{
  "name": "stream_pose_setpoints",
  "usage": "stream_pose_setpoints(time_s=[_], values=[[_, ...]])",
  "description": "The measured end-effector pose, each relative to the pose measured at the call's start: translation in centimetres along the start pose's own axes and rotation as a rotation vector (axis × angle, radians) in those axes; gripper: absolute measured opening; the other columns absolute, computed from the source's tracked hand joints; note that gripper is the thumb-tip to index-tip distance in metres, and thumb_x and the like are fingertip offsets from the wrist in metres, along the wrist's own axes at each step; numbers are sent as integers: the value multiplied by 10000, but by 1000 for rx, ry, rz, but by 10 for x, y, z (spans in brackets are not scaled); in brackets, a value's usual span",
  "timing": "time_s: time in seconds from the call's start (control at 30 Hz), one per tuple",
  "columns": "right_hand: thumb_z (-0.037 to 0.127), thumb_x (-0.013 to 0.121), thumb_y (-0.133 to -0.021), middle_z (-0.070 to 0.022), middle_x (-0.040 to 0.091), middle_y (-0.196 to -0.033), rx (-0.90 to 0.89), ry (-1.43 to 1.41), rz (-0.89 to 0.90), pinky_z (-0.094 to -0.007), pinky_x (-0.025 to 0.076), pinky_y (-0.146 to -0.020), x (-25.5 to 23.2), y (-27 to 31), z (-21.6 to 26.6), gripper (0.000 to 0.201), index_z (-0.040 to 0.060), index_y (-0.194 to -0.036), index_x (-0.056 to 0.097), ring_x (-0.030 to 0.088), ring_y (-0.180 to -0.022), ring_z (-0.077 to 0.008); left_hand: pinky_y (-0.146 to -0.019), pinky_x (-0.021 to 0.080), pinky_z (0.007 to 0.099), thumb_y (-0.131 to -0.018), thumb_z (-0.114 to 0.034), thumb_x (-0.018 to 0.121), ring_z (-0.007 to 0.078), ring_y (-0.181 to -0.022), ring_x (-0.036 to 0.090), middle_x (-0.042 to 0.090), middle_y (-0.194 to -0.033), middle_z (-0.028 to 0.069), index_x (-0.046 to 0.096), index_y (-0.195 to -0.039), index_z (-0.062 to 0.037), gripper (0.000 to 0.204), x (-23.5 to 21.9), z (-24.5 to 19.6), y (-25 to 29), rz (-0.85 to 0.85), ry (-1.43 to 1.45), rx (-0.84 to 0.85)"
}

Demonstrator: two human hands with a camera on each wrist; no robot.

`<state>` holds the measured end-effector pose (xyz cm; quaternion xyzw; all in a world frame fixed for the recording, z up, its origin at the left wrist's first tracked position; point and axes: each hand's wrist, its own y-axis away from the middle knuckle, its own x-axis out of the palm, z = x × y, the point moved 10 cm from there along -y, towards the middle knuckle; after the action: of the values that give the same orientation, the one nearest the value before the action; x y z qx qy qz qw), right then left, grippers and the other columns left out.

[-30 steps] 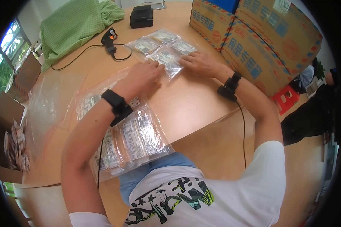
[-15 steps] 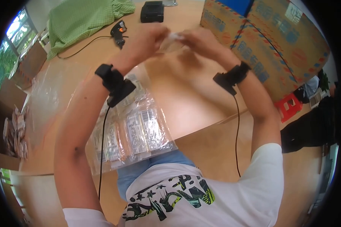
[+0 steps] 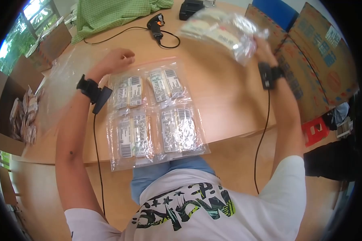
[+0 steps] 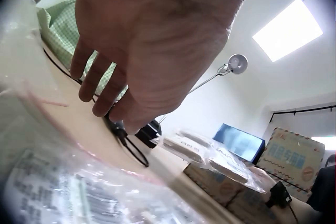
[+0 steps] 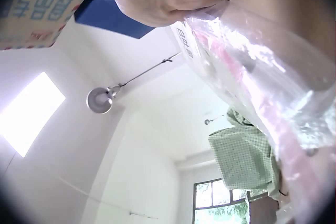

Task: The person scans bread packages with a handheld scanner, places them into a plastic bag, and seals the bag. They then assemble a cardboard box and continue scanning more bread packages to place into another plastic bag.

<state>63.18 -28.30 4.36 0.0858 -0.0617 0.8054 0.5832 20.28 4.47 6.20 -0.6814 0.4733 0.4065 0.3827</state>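
My right hand (image 3: 264,51) grips one edge of a clear plastic bag (image 3: 225,34) with several flat packets inside, lifted above the table's far right part. In the right wrist view, the bag's pink strip (image 5: 236,66) runs away from the curled fingers. A second clear bag (image 3: 195,120), filled with labelled packets (image 3: 161,86), lies at the table's front edge and overhangs it slightly. Over its far left corner hovers my left hand (image 3: 112,62), holding nothing. Its fingers (image 4: 97,77) are spread and loosely extended in the left wrist view.
Empty clear bags (image 3: 64,80) lie at the left, beside an open carton (image 3: 12,84) of small packets. Farther back are a handheld scanner (image 3: 155,26) with its cable, a black device (image 3: 189,10) and a green checked cloth (image 3: 108,16). Printed cartons (image 3: 313,60) line the right side.
Both hands were together at the far bag. My right hand has lifted that bag and carried it right, while my left hand has let go and moved left over the near bag.
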Motion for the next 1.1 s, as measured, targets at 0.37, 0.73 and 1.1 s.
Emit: stream_pose_setpoints(time_s=[0.37, 0.73, 1.1], values=[[238, 642, -891, -142, 626, -1028, 311, -298, 142, -341, 575, -752, -41, 103, -84, 378, 4, -1146, 489, 649, -885, -244, -672, 460, 279, -760, -192, 743, 117, -745, 550, 590, -800, 39, 595, -921, 6, 295, 40, 34, -2, 32, 136, -102], [348, 588, -917, -162, 575, -1220, -588, 1520, 206, -374, 472, -925, 9, 199, 29, 435, 58, -1235, 529, 568, -1101, -286, -636, 438, 264, -733, -51, 651, 108, -682, 518, 576, -758, 26, 632, -872, -5, 147, 43, 18, 2, -15, 315, -13], [433, 574, -904, -178, 487, -1329, -871, 1369, 569, -406, 370, -1033, 81, 203, -17, 529, 108, -1316, 509, 463, -1227, -336, -646, 426, 306, -744, 59, 598, 188, -676, 490, 459, -771, 69, 641, -1073, -66, 354, 22, -46, 24, -150, 51, 183]])
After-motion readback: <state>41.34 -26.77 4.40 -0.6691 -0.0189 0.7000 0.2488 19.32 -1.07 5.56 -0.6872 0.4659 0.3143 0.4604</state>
